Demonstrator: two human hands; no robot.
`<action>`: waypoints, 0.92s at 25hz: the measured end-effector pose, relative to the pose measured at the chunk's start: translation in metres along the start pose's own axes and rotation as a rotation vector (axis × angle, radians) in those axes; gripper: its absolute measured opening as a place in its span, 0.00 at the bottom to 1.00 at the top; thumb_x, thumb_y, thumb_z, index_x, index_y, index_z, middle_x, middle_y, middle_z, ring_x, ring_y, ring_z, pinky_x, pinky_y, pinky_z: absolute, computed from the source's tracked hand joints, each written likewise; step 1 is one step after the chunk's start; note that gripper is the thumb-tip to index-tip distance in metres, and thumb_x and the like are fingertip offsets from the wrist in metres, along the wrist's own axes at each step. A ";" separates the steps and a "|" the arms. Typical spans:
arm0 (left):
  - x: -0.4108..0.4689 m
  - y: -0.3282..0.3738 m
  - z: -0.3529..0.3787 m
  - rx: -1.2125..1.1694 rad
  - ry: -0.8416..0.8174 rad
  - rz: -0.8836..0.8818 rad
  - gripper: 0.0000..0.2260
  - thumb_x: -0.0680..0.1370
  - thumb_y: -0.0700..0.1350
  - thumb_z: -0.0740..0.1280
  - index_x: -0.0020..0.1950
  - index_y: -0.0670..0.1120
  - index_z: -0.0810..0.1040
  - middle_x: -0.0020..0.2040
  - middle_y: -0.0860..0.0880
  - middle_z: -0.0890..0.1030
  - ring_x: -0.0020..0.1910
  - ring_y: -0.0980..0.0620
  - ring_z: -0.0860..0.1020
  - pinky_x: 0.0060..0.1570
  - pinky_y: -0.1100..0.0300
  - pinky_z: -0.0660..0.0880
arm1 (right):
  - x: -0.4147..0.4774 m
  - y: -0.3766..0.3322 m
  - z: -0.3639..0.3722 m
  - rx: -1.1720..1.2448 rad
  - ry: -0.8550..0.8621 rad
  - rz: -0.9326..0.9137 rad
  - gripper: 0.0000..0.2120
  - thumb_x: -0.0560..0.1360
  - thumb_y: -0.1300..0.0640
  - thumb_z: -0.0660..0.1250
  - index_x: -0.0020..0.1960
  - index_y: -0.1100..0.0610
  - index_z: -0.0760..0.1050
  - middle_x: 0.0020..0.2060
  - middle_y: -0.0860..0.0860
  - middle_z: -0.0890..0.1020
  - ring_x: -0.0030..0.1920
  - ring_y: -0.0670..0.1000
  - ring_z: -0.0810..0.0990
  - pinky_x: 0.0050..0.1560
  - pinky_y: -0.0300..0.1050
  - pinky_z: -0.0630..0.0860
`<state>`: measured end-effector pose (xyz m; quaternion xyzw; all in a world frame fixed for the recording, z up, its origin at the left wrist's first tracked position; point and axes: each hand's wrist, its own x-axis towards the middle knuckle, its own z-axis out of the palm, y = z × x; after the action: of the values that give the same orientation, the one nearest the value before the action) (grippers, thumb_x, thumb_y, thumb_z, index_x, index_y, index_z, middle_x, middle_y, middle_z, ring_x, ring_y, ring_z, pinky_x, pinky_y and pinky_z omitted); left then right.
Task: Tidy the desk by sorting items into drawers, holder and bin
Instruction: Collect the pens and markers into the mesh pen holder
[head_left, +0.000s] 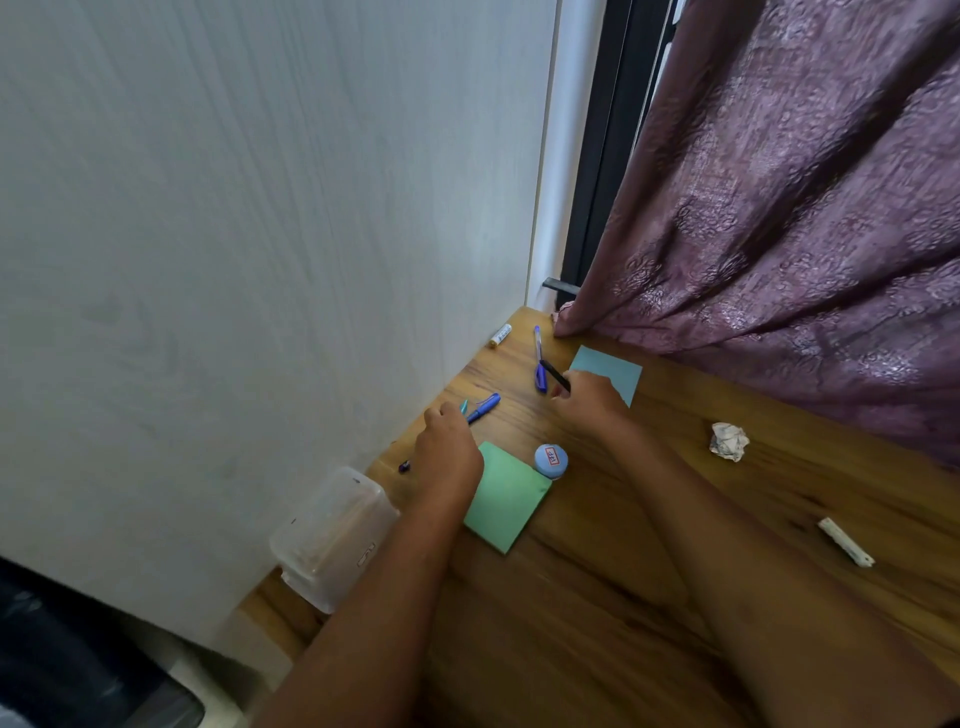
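The clear container (332, 535) near the corner of the desk (623, 597) could be knocked off by the left forearm stretched just beside it. Further in, the left hand (449, 441) is lowered, knuckles up, onto the end of a blue marker (484, 407); whether its curled fingers grip cannot be told. Beyond, a black pen (554, 373) is pinched in the right hand (592, 402), and the blue pen (541, 382) just beside it might be nudged and sent rolling.

Red marks on the white label of the blue tub (550, 460), not legible; dark print on the white marker (501, 335), too small
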<state>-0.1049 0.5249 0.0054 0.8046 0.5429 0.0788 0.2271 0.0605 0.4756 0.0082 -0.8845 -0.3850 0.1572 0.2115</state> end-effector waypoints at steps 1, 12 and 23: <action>0.005 -0.002 0.001 0.027 0.009 -0.016 0.16 0.79 0.38 0.60 0.67 0.44 0.67 0.64 0.43 0.71 0.55 0.46 0.77 0.49 0.56 0.74 | 0.002 -0.005 0.003 0.010 -0.027 -0.009 0.13 0.79 0.54 0.58 0.59 0.58 0.75 0.54 0.58 0.79 0.52 0.57 0.77 0.43 0.45 0.70; 0.021 0.008 -0.008 -0.022 0.088 0.232 0.12 0.81 0.49 0.58 0.60 0.45 0.71 0.52 0.44 0.80 0.49 0.44 0.77 0.39 0.55 0.66 | 0.021 -0.033 -0.007 0.759 -0.135 0.128 0.10 0.78 0.53 0.65 0.55 0.58 0.78 0.42 0.53 0.83 0.24 0.46 0.62 0.22 0.35 0.58; 0.020 0.027 0.002 -1.094 -0.374 -0.032 0.08 0.82 0.46 0.58 0.49 0.45 0.75 0.31 0.52 0.68 0.25 0.58 0.63 0.24 0.67 0.60 | 0.018 -0.025 -0.039 0.758 -0.235 0.034 0.12 0.80 0.54 0.61 0.57 0.62 0.75 0.20 0.43 0.76 0.21 0.42 0.59 0.21 0.35 0.58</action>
<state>-0.0733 0.5346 0.0140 0.5619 0.3860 0.2012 0.7034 0.0741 0.4945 0.0518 -0.7261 -0.3064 0.3919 0.4747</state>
